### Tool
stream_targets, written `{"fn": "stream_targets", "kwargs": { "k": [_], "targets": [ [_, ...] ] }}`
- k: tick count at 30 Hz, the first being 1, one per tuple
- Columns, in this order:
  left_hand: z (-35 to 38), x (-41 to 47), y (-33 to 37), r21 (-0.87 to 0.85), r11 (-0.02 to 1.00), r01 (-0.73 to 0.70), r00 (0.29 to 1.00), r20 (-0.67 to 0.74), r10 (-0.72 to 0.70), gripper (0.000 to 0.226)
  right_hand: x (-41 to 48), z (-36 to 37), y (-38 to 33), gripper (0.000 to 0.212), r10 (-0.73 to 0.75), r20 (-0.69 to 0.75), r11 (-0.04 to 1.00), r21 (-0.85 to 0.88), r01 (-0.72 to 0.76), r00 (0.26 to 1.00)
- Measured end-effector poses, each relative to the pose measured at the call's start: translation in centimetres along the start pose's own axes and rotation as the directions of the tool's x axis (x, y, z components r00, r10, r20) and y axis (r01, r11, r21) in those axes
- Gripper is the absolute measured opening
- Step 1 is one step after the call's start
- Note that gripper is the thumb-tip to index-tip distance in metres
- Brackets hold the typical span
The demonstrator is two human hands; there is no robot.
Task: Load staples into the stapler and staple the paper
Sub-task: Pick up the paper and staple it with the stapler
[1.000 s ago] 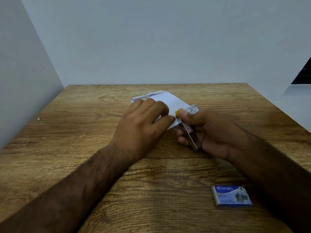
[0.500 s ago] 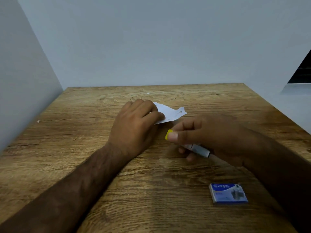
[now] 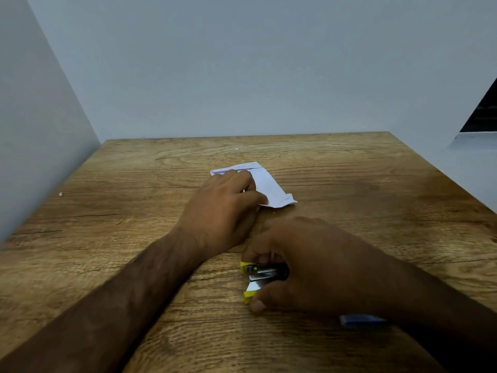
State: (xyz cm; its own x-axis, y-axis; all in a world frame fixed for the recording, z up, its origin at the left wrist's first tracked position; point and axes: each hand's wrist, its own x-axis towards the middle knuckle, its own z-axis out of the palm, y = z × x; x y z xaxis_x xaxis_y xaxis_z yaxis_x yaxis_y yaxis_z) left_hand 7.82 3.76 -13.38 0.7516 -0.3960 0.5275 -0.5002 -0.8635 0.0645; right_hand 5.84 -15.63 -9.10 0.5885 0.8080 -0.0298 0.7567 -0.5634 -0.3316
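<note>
A folded white paper [image 3: 269, 187] lies flat on the wooden table [image 3: 107, 238], past the middle. My left hand [image 3: 223, 208] rests on its near left part, fingers curled over the sheet. Nearer to me, my right hand [image 3: 304, 265] grips a small metal stapler [image 3: 259, 275] with yellow ends, low over the table or on it; its two jaws are spread apart and point left. The stapler is well clear of the paper. A blue staple box [image 3: 360, 319] lies on the table, mostly hidden under my right wrist.
Grey walls close off the table at the left and the back. The table's right edge runs diagonally at the far right. A tiny white speck [image 3: 61, 194] lies near the left wall.
My right hand has pulled the stapler away from the paper's corner and brought it toward me, down to the table. The paper has dropped flat. My left hand stays on it.
</note>
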Motion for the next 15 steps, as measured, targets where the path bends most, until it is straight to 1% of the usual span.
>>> {"fn": "stream_targets", "kwargs": {
  "k": [5,7,9,10,11,13,15],
  "targets": [
    [0.2,0.0,0.1,-0.059,0.995,0.076,0.996,0.056,-0.073,0.022,0.1,0.1,-0.3,0.055,0.018,0.017,1.0,-0.025,-0.017,1.0],
    [0.2,-0.2,0.0,-0.1,0.989,0.112,0.992,0.074,-0.105,0.023,0.2,-0.3,-0.3,0.057,0.02,0.061,1.0,-0.016,-0.019,0.998],
    [0.0,-0.2,0.0,-0.123,0.985,0.124,0.988,0.105,-0.111,0.024,0.3,-1.0,0.0,0.055,0.027,0.104,1.0,-0.001,-0.027,0.994],
    [-0.1,-0.3,0.1,-0.13,0.984,0.123,0.987,0.121,-0.107,0.025,0.3,-1.5,0.3,0.051,0.038,0.104,0.999,0.012,-0.039,0.994],
    [-0.2,-0.3,0.1,-0.138,0.983,0.12,0.986,0.131,-0.101,0.025,0.4,-2.0,0.7,0.044,0.053,0.081,0.998,0.021,-0.054,0.995],
    [-0.5,-0.5,0.1,-0.157,0.981,0.114,0.986,0.141,-0.092,0.025,0.9,-2.5,1.7,0.032,0.089,-0.028,0.996,-0.009,-0.09,0.996],
    [-0.5,-0.5,0.0,-0.159,0.98,0.12,0.984,0.153,-0.095,0.028,1.8,-2.5,3.1,0.033,0.122,-0.123,0.987,-0.093,-0.134,0.985]
  ]
}}
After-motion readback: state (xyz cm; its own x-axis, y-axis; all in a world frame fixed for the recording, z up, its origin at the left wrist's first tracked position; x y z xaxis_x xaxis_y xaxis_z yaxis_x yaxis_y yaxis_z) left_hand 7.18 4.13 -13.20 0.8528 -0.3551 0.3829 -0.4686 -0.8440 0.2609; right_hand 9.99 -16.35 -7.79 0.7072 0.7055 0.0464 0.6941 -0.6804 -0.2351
